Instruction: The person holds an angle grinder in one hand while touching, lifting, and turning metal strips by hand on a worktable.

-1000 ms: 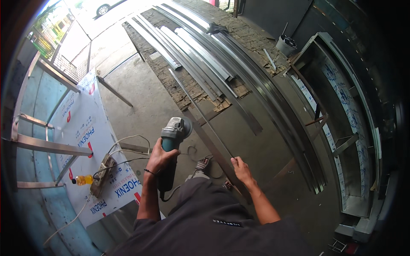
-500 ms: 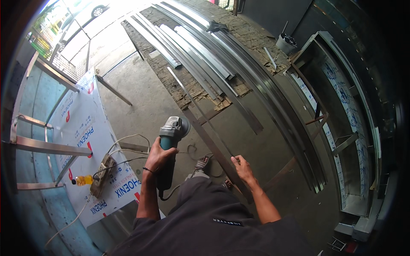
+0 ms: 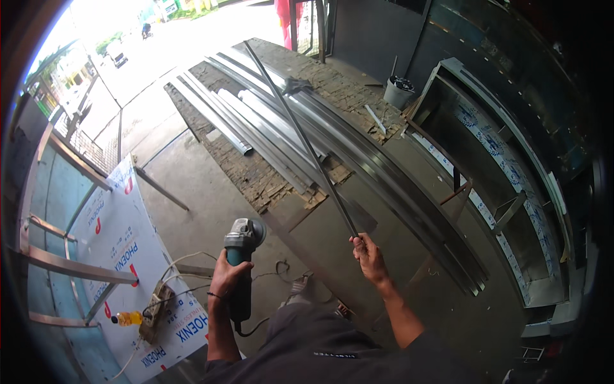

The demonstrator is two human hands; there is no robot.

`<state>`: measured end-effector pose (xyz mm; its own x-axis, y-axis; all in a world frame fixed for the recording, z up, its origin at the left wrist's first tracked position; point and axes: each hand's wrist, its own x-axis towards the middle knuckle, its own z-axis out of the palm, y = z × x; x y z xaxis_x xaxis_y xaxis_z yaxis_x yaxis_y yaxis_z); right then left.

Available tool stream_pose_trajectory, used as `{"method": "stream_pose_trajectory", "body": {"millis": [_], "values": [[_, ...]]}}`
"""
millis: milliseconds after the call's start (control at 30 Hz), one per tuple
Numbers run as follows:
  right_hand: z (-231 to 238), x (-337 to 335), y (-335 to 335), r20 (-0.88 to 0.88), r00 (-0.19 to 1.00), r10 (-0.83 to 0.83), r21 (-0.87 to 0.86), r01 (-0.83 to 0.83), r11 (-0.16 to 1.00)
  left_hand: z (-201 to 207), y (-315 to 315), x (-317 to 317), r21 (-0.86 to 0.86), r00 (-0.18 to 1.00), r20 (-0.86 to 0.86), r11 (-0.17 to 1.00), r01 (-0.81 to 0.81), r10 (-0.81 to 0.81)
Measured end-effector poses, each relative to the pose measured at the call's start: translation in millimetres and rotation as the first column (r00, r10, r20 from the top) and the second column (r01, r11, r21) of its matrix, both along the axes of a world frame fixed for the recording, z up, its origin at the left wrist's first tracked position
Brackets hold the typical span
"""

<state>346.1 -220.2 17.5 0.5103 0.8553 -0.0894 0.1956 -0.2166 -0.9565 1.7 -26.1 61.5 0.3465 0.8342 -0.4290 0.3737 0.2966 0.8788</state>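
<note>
Curled around the angle grinder (image 3: 236, 256), the person's left hand (image 3: 226, 274) held the tool with its head toward the far side, apart from the slim metal rod (image 3: 302, 134). Rightward, that rod's long axis slanted from a far left tip, across the metal profiles (image 3: 384, 173), to a near right end. Closed around this end was the right hand (image 3: 369, 259), the nearer one; from its grip the rod reached far and left.

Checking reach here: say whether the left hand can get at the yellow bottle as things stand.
Probably not: the left hand is holding the angle grinder, and the extension socket block lies between that hand and the yellow bottle.
</note>
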Motion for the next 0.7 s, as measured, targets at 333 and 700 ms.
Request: {"method": "stream_pose_trajectory", "body": {"millis": [333, 700], "values": [[25, 10, 19, 0.039, 0.984, -0.173, 0.120, 0.168, 0.979, 4, -1, 6, -0.043, 0.997, 0.076, 0.999, 0.024, -0.021], [63, 96, 9, -0.208, 0.934, -0.289, 0.255, 0.338, 0.906, 7, 8, 14, -0.068, 0.996, 0.053, 0.995, 0.080, -0.076]]}}
